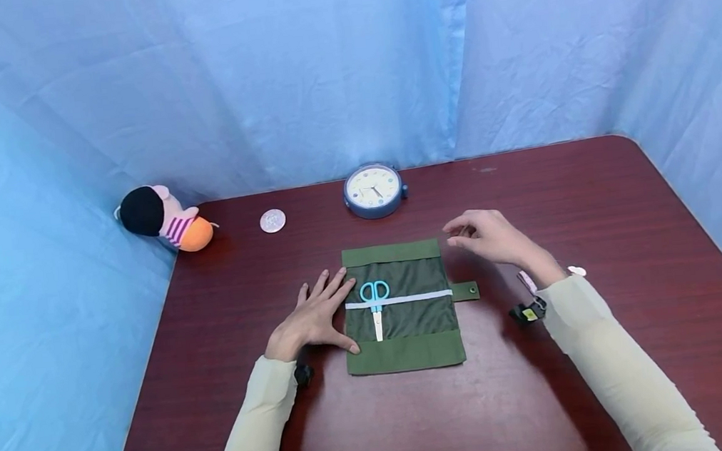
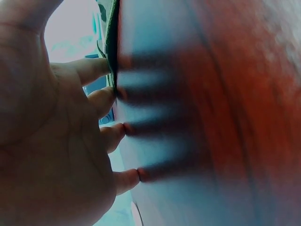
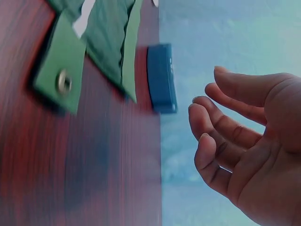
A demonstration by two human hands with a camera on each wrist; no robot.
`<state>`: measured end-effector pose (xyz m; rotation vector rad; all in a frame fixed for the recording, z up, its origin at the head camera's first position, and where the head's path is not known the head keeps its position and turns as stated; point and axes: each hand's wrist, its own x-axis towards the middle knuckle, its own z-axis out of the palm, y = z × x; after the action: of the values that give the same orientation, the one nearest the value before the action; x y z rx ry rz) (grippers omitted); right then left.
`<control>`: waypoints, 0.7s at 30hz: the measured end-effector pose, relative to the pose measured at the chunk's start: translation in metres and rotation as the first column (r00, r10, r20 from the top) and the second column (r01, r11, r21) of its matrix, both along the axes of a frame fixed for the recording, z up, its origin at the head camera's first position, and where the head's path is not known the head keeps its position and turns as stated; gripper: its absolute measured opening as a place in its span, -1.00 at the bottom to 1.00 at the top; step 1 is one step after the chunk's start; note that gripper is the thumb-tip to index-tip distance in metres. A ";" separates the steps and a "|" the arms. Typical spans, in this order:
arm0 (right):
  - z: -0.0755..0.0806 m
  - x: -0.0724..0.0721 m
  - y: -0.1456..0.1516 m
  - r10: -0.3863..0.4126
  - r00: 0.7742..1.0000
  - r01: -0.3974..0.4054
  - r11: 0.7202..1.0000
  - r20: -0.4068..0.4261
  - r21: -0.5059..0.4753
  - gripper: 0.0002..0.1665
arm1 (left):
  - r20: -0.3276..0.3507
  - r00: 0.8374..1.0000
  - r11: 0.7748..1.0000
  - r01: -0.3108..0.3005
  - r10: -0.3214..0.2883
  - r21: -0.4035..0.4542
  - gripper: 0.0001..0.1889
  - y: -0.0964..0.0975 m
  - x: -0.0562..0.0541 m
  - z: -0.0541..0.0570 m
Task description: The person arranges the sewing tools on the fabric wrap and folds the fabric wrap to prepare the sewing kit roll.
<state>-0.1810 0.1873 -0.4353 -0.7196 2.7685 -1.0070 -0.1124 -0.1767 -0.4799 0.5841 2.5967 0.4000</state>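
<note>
An unrolled green fabric pouch (image 1: 420, 353) lies flat on the table. Blue-handled scissors (image 1: 378, 323) sit under its white elastic strap (image 1: 422, 297), toward the left side. My left hand (image 1: 317, 319) rests with spread fingers along the pouch's left edge; in the left wrist view some fingertips touch the fabric and others the table. Above the table, just right of the pouch's far corner, hovers my right hand (image 1: 491, 237), its fingers loosely bent and nothing in them. A tab (image 3: 59, 82) with a metal snap sticks out from the pouch's right side.
A round blue clock (image 1: 374, 192) stands beyond the pouch. To its left are a pale round disc (image 1: 273, 221) and a plush toy (image 1: 173, 219) at the table's corner. A small pink item (image 1: 526, 282) and a white one (image 1: 576, 271) lie by the right wrist, partly hidden.
</note>
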 end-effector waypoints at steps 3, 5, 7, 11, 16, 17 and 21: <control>-0.001 0.001 0.015 -0.032 0.999 0.032 0.999 -0.002 0.009 -0.69 | -0.003 1.000 1.000 -0.003 0.003 0.007 0.33 0.000 0.000 0.000; -0.002 0.002 0.025 -0.056 0.998 0.056 0.998 0.003 0.015 -0.68 | -0.002 1.000 1.000 -0.005 0.005 0.008 0.33 0.000 0.000 0.001; -0.004 0.003 0.035 -0.082 0.997 0.081 0.996 0.014 0.022 -0.68 | 0.000 1.000 1.000 -0.006 0.006 0.007 0.33 0.000 0.001 0.001; -0.007 0.007 0.055 -0.133 0.991 0.132 0.990 0.024 0.040 -0.66 | 0.003 1.000 1.000 -0.009 0.009 0.010 0.33 0.000 0.000 -0.001; -0.012 0.014 0.079 -0.184 0.983 0.182 0.982 0.016 0.056 -0.66 | 0.005 1.000 1.000 -0.014 0.014 0.021 0.32 0.000 0.000 -0.001; -0.013 0.015 0.084 -0.190 0.982 0.189 0.980 0.015 0.060 -0.66 | 0.003 1.000 1.000 -0.014 0.014 0.016 0.31 0.000 0.000 -0.001; -0.017 0.019 0.101 -0.207 0.978 0.206 0.975 0.009 0.087 -0.66 | -0.001 1.000 0.999 -0.025 0.025 0.038 0.30 0.000 0.001 0.001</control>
<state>-0.1615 0.2881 -0.4522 -0.4154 2.8960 -0.9146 -0.1115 -0.1771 -0.4794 0.5662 2.6055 0.4579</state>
